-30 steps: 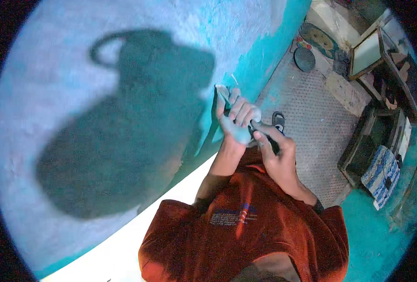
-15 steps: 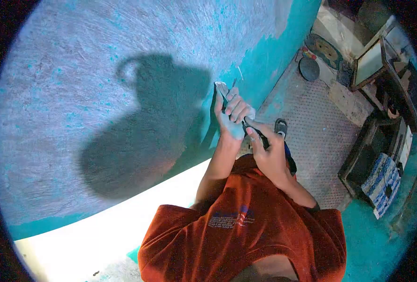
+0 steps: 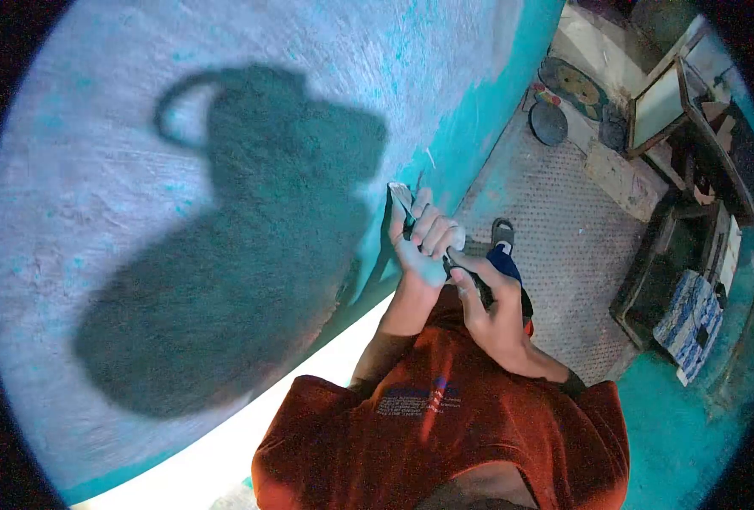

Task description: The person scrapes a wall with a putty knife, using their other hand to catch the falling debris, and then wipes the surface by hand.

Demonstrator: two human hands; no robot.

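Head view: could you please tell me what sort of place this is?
Probably a room under renovation: a wall skimmed grey over turquoise paint, a filler-caked scraper in the left hand, and a framed panel propped at the floor's edge.

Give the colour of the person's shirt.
Rust orange, with a small blue print on the chest; the shirt shows best in the head view.

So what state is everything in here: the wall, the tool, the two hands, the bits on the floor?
Wall: mostly skimmed grey-white, bare teal at its right edge.
Scraper: gripped, blade up, smeared pale.
Left hand: closed round the scraper.
Right hand: closed on a dark handle.
Sandal: lying on the floor.
Framed panel: leaning tilted.
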